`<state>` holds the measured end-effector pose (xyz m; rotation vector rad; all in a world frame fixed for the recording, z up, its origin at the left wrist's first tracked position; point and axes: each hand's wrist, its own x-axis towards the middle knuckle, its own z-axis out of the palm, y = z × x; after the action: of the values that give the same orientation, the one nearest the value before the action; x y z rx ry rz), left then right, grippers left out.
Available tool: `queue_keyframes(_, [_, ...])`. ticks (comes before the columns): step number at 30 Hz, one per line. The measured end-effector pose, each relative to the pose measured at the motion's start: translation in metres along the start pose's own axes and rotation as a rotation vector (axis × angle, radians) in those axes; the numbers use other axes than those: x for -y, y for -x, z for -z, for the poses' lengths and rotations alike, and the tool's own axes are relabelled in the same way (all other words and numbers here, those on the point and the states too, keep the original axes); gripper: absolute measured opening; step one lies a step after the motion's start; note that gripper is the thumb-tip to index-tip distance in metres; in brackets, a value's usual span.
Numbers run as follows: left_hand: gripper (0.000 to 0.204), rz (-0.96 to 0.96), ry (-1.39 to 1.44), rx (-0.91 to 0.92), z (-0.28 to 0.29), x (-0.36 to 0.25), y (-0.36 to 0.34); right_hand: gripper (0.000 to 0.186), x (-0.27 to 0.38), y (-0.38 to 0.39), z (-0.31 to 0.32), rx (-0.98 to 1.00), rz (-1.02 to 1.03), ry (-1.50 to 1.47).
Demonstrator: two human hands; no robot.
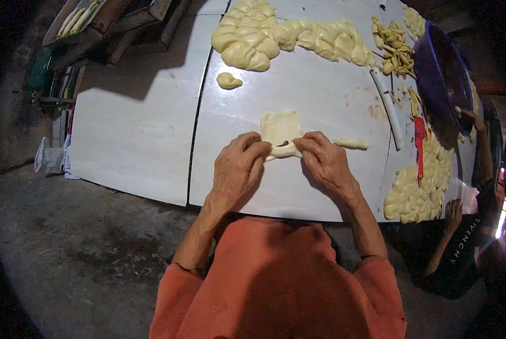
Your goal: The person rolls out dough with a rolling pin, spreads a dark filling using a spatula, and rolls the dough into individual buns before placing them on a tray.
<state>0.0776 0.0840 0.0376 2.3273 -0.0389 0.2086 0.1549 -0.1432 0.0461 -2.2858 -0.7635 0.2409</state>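
A small flat sheet of pale dough [281, 125] lies on the white table in front of me. Its near edge is folded over into a thick lip, and a small dark bit of filling [283, 143] shows just beyond that fold. My left hand [239, 163] pinches the left end of the folded edge with bent fingers. At the other end, my right hand [325, 160] grips the fold between thumb and fingers. Just right of my right hand rests a finished-looking dough roll [352, 143]. A single lump of dough [228, 81] sits farther off, to the left.
Piles of dough pieces [247, 37] spread along the far side and at right [417, 186], near a red-handled tool [419, 141]. A white rod [387, 110], yellowish strips [394, 48] and a purple basin [442, 79] stand right, beside another person's arm [481, 141]. Wooden trays [103, 22] are far left.
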Motion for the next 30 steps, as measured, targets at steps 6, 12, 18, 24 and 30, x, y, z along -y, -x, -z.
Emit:
queue_keyframes(6, [0.026,-0.123,-0.085,0.139,-0.003,-0.008,-0.006,0.025,-0.006,-0.003,0.000,0.077,0.201,0.161])
queue_keyframes(12, [0.016,0.054,-0.024,0.034,-0.007,-0.008,-0.015,0.019,-0.001,-0.018,-0.001,0.144,-0.068,0.138])
queue_keyframes(18, [0.021,-0.109,-0.029,0.069,0.000,0.003,-0.010,0.025,-0.007,-0.007,-0.006,-0.075,0.071,0.110])
queue_keyframes(24, [0.029,-0.210,-0.117,0.126,0.003,0.011,-0.014,0.027,-0.024,-0.004,0.000,0.022,0.228,0.223])
queue_keyframes(30, [0.020,-0.127,-0.126,-0.026,-0.003,0.023,-0.024,0.017,-0.020,-0.023,-0.011,-0.049,0.000,0.059])
